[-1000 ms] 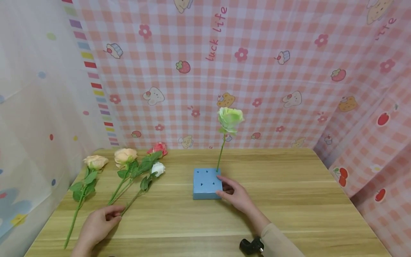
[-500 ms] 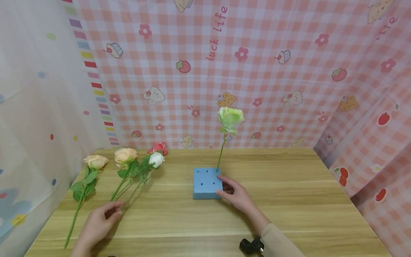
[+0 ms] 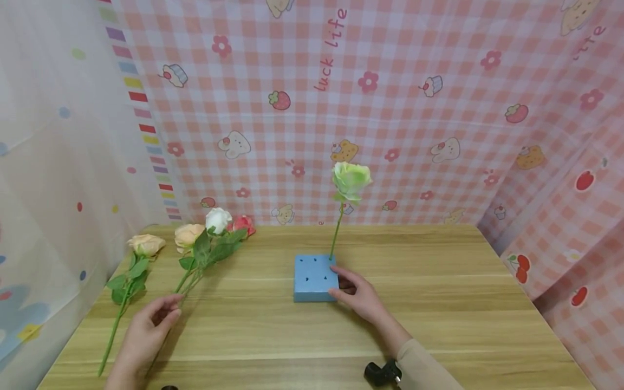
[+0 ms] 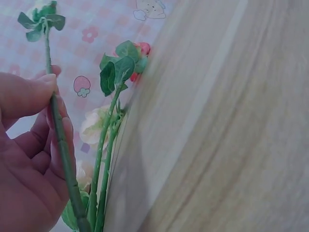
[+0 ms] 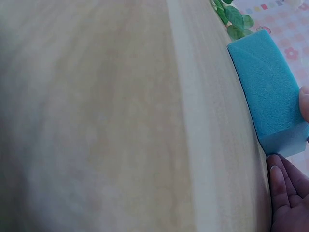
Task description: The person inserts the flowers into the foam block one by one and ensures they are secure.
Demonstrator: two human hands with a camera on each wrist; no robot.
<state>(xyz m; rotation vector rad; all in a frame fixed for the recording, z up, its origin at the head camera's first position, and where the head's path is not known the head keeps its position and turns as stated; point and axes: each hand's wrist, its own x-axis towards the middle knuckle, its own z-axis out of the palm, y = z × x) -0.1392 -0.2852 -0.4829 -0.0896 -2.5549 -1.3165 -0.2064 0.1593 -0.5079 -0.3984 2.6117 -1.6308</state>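
Note:
My left hand [image 3: 146,331] pinches the stem of a white artificial rose [image 3: 218,220] between thumb and fingers. In the left wrist view the thick green stem [image 4: 62,140] runs down past the palm, and the bloom is partly cut off at the top. My right hand [image 3: 362,299] holds the right side of a blue foam block [image 3: 314,277], its thumb at the front corner. Several small dark holes show in the block's top. One pale green rose [image 3: 352,181] stands upright in the block's back right corner. The right wrist view shows the block's side [image 5: 265,82].
Two peach roses [image 3: 147,245] and a pink-red rose [image 3: 244,225] lie on the left of the wooden table [image 3: 439,271]. A black object [image 3: 382,374] lies near the front edge, beside my right sleeve. A checked cloth [image 3: 302,124] hangs behind.
My left hand has raised the white rose off the table; its bloom has swung up and to the left, and its stem is tilted more upright. My right hand and the block stay put.

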